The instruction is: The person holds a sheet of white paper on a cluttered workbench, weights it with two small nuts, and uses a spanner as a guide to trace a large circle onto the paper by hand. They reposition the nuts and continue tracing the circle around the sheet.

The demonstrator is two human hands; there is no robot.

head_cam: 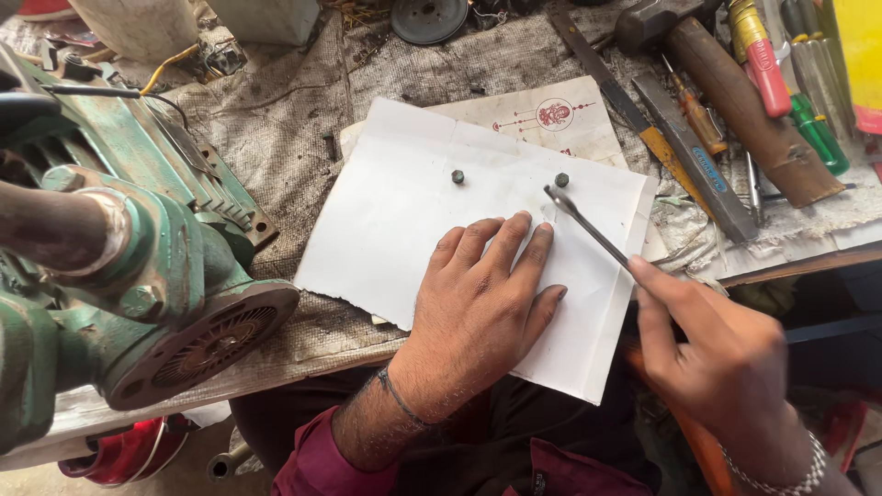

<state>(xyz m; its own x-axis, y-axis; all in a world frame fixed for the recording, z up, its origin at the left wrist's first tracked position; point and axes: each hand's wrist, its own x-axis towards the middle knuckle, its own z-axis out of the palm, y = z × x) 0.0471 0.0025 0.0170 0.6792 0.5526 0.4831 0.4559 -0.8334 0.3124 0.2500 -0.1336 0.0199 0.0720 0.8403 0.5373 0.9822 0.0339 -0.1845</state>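
Note:
My left hand (482, 308) lies flat, palm down, on a white sheet of paper (395, 220) spread over the bench. My right hand (721, 354) grips a thin metal spanner (585, 224) by its handle. The spanner's head points up and left, just below a small dark bolt (561, 180) resting on the paper. A second dark bolt (457, 176) sits on the paper further left, above my left fingertips.
A green electric motor (119, 266) fills the left side. Files, screwdrivers and a hammer (735, 92) lie at the back right on sackcloth. A printed card (551, 115) pokes out behind the paper. A pulley wheel (428, 16) lies at the back.

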